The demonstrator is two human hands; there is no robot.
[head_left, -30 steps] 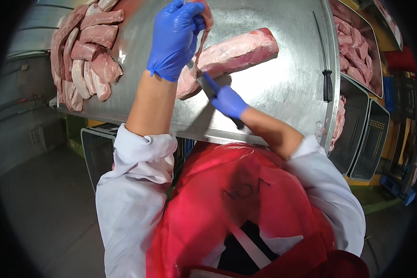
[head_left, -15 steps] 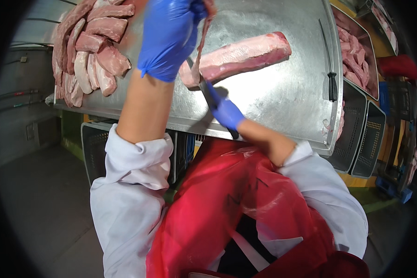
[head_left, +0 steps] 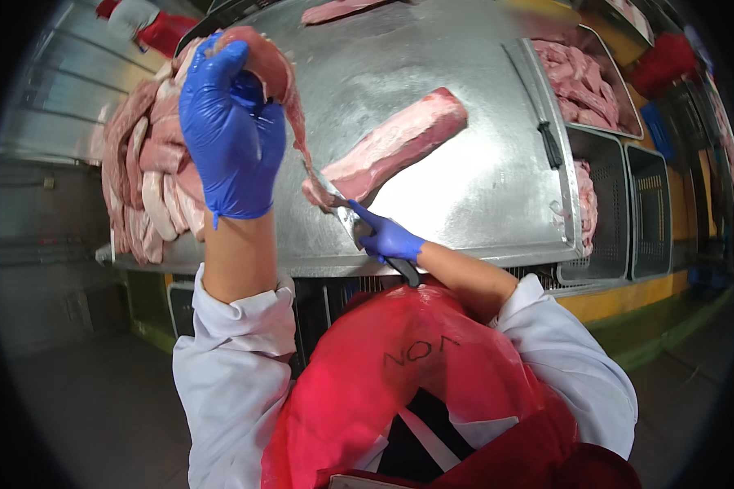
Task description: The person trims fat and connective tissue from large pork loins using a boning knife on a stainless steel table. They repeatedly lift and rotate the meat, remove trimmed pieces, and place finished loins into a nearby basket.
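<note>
My left hand (head_left: 235, 134), in a blue glove, is raised above the left part of the metal table and closed on a strip of meat trimming (head_left: 289, 98). That strip hangs down toward the near end of a pale pink meat loin (head_left: 403, 143), which lies slantwise on the table. My right hand (head_left: 390, 240), also gloved in blue, grips a knife (head_left: 352, 222) by its dark handle. The blade meets the loin's near end, where the strip comes down. Whether the strip is still joined there I cannot tell.
Cut meat pieces (head_left: 151, 175) are heaped at the table's left. A sharpening steel (head_left: 549, 145) lies along the right side of the metal table (head_left: 481, 228). Beyond that edge stand a tray of meat (head_left: 636, 122) and grey crates (head_left: 650, 208). Another meat piece (head_left: 342, 10) lies at the far edge.
My left hand has moved left with the strip, showing more of it. The view has shifted, bringing the far edge in. My right hand keeps the knife at the loin's near end.
</note>
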